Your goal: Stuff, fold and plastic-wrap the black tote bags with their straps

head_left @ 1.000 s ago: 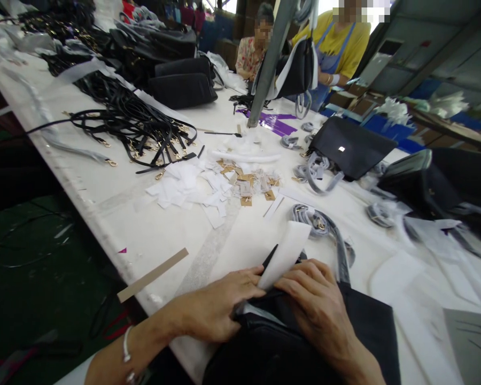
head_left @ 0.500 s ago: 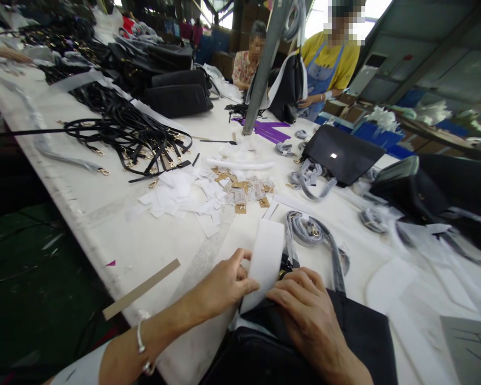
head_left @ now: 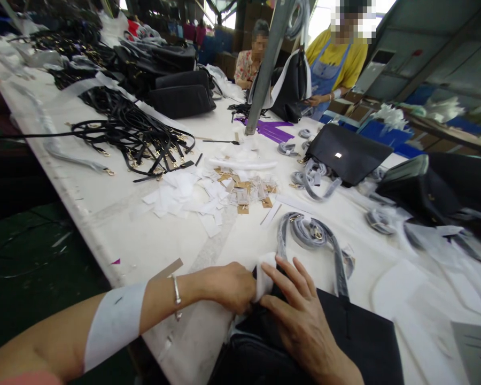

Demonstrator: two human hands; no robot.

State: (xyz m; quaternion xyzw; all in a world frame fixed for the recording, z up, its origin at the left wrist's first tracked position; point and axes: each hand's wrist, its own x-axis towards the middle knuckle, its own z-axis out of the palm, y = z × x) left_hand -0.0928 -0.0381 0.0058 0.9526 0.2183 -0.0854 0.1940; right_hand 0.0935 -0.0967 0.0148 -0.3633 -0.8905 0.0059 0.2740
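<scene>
- One black bag (head_left: 256,355), soft-sided and dark-lined by its look, sits at the bottom of the view on a white worktable (head_left: 124,235), its lower part cut off by the frame.
- A short white strip (head_left: 264,278), bent and partly hidden, stands at the bag's top edge between two bare hands.
- Left hand (head_left: 236,286), a bracelet (head_left: 177,297) at its wrist, is curled nearly into a fist against the strip; its fingertips are out of sight, so what it grips cannot be told.
- Right hand (head_left: 304,326) lies over the bag, fingers spread, index fingertip on the strip and thumb just beside it.
- A flat black panel (head_left: 369,331) reaches out to the right of that hand; a grey-wrapped handle (head_left: 339,267) rises from its far side, near a coiled, wrapped strap (head_left: 310,235).
- The table's left edge runs diagonally down to pass beneath the left forearm.
- White tabletop stretches between that forearm and the scattered paper slips (head_left: 176,192).
- Bounding the right side: white sheets (head_left: 428,342) and a grey board (head_left: 476,347) marked with dark lines.
</scene>
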